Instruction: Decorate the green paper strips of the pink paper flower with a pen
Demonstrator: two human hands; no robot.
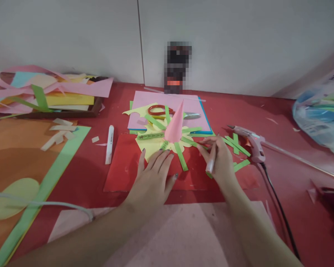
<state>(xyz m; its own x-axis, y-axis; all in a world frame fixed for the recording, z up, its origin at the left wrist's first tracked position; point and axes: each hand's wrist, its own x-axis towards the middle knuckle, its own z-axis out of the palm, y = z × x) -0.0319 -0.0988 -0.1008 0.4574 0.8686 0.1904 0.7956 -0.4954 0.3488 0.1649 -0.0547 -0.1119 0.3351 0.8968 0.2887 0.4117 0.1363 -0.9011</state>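
Observation:
A pink paper cone (174,126) stands upright on a pale yellow scalloped paper piece (147,145), with several green paper strips (180,157) fanning out around it. Dark leaf-like marks run along the strip at the left (150,136). My left hand (153,178) lies flat with fingers spread over the yellow paper's front edge and a marked strip, part of which it hides. In my right hand (221,159) a white marker (212,158) is held, tilted across the palm. The right thumb and index fingertips meet at the outer end of a green strip.
A red sheet (122,167) lies beneath the work. Behind sit red-handled scissors (193,116) on pink sheets (167,97). A white pen (109,144) lies left; loose green strips (241,165) and a corded glue gun (254,142) lie right. A paper-filled tray (96,107) stands back left.

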